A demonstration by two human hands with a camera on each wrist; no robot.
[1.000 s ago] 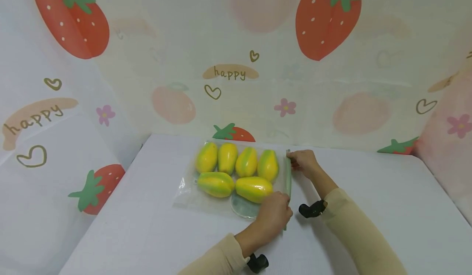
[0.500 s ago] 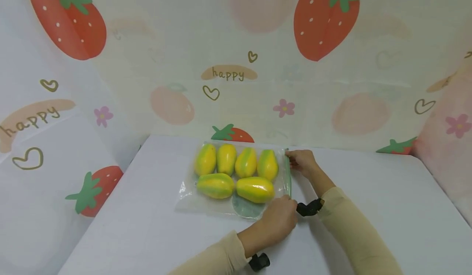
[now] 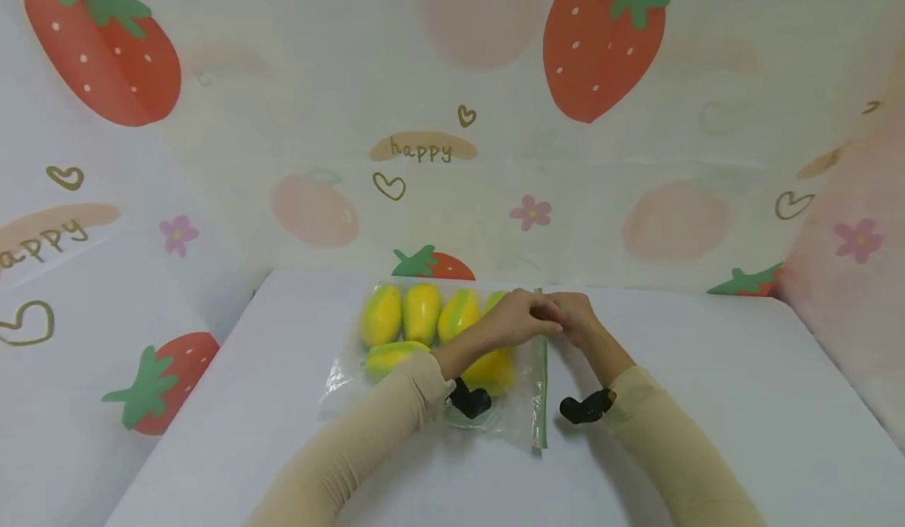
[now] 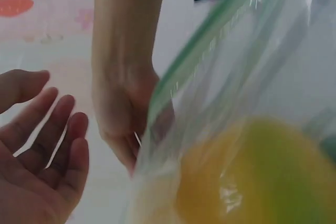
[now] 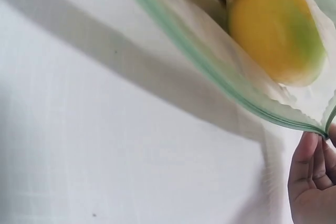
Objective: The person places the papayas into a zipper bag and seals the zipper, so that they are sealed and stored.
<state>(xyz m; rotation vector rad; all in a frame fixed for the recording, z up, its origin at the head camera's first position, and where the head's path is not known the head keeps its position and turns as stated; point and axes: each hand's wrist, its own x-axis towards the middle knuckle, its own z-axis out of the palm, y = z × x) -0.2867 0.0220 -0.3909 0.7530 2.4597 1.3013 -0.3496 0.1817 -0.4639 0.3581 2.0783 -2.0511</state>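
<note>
A clear zip bag (image 3: 346, 389) with a green zip strip (image 3: 543, 401) along its right side lies on the white table, holding several yellow-green papayas (image 3: 422, 312). At the strip's far corner my right hand (image 3: 578, 316) pinches the bag; the right wrist view shows its thumb and fingers (image 5: 305, 153) on the corner, with the mouth parted beside them. My left hand (image 3: 514, 319) reaches across the bag to this corner and overlaps the right hand in the head view. In the left wrist view the left hand (image 4: 50, 156) has loosely bent fingers and nothing between them.
Both forearms cross the near part of the table (image 3: 212, 433), each with a black wrist camera (image 3: 470, 400). A cloth backdrop (image 3: 325, 103) printed with strawberries, hearts and flowers stands behind the table and along its sides.
My left hand has let go of the near end of the zip strip and moved to the far corner beside the right hand. The right hand still pinches there.
</note>
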